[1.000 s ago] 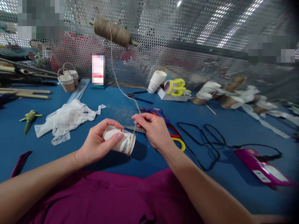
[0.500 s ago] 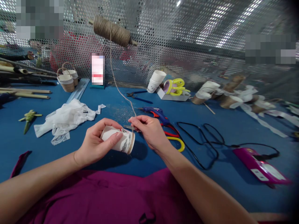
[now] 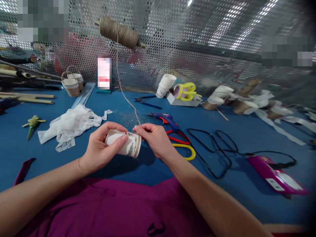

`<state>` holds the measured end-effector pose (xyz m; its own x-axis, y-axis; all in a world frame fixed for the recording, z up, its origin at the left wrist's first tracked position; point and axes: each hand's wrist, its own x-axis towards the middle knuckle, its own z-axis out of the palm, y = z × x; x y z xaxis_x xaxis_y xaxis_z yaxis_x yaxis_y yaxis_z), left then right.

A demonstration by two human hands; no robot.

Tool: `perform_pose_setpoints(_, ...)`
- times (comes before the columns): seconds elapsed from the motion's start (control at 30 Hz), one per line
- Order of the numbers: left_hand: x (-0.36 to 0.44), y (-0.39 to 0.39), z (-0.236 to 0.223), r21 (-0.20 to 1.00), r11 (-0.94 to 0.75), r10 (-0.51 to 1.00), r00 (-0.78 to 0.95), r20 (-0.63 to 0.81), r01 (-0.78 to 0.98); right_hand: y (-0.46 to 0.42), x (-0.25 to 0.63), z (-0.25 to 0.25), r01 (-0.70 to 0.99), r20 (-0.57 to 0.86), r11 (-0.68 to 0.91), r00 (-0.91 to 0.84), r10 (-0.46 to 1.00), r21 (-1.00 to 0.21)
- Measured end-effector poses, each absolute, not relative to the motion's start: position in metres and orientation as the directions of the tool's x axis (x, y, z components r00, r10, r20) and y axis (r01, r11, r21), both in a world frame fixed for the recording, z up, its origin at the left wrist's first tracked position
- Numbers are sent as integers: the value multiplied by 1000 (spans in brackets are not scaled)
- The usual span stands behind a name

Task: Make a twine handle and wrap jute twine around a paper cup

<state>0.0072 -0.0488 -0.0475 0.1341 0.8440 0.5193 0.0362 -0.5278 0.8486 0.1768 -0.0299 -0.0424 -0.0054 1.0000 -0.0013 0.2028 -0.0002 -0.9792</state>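
Note:
A white paper cup [image 3: 132, 144] with grey and red printing lies on its side in the air, wrapped by the fingers of my left hand [image 3: 105, 144]. Brown twine circles the cup near its right-hand end. My right hand [image 3: 155, 138] pinches the twine [image 3: 125, 96] close to that end, thumb against forefinger. From there the strand runs up, slightly slack, to a twine spool [image 3: 119, 33] on a rod at the mesh panel. Behind my right hand lie a blue glue gun [image 3: 166, 118] and scissors [image 3: 189, 151] with red and yellow handles.
On the blue table [image 3: 138, 171], crumpled white cloth [image 3: 71, 123] lies left. Two twine-wrapped cups [image 3: 71, 87] and a phone [image 3: 103, 73] stand behind. Pliers [image 3: 148, 102], stacked cups [image 3: 166, 85] and a tape box [image 3: 185, 100] sit at the back. A black cable [image 3: 209, 131] reaches a purple power strip [image 3: 274, 174].
Both hands and the cup have shifted slightly. My right fingertips have moved a little left and closer to the cup's rim, still pinching the twine. The view has shifted marginally.

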Motion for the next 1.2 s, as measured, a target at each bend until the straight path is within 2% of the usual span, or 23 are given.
perform_pose_setpoints(0.13, 8, -48, -47, 877, -480, 871, 122, 477, 1, -29, 175, -46, 216, -4, 1, -23, 1000, -976)
perform_pose_setpoints(0.4, 10, -45, -52, 949, -254, 958, 87, 273, -185, -25, 171, -52, 257, -4, 4, -31, 1000, -966)
perform_pose_setpoints(0.67, 11, -38, -51, 973, -151, 984, 67, 165, -175, -20, 178, -53, 327, 10, 1, 28, 1000, -945)
perform_pose_setpoints(0.77, 11, -33, -50, 978, -147, 989, 8, 150, -147, -28, 180, -44, 365, 134, 110, 39, 990, -924)
perform_pose_setpoints(0.9, 11, -30, -51, 985, -162, 987, -12, 161, -63, -46, 175, -34, 467, 290, 308, -112, 950, -829)
perform_pose_setpoints(1.0, 11, -31, -52, 980, -201, 980, -4, 201, 10, -52, 169, -33, 508, 320, 357, -162, 934, -784)
perform_pose_setpoints(1.2, 10, -33, -53, 962, -259, 966, 13, 259, 92, -51, 164, -36, 518, 314, 350, -158, 936, -780)
